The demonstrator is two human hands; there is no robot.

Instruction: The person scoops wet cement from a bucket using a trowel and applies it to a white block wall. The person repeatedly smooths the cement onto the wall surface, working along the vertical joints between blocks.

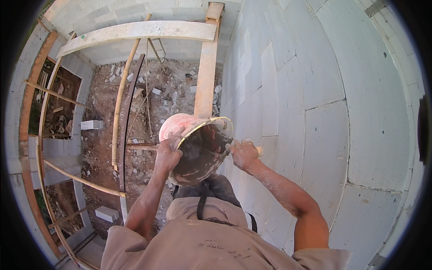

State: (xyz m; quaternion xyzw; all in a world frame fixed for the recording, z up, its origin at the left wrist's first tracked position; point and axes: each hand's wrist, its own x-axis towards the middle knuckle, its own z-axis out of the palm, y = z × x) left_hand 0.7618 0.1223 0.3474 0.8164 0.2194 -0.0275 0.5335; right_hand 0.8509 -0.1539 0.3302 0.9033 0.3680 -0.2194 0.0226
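A scuffed pink-and-white bucket (175, 126) is tilted in front of my body, its pale yellow rim facing me and grey-brown residue showing inside. My left hand (168, 154) grips the bucket's left side, fingers closed at the rim. Beside the opening's right edge, my right hand (243, 154) is closed around a pale wooden handle (258, 151); the working end of that tool cannot be clearly made out. Whether my right fingertips also touch the rim is hard to tell.
Below lie a narrow plank (204, 76) running forward, bamboo poles (120, 103), a crossboard (139, 31) and rubble-strewn ground (101, 153) with loose blocks (107, 213). A grey block wall (328, 139) rises close at my right; another with openings (54, 146) stands left.
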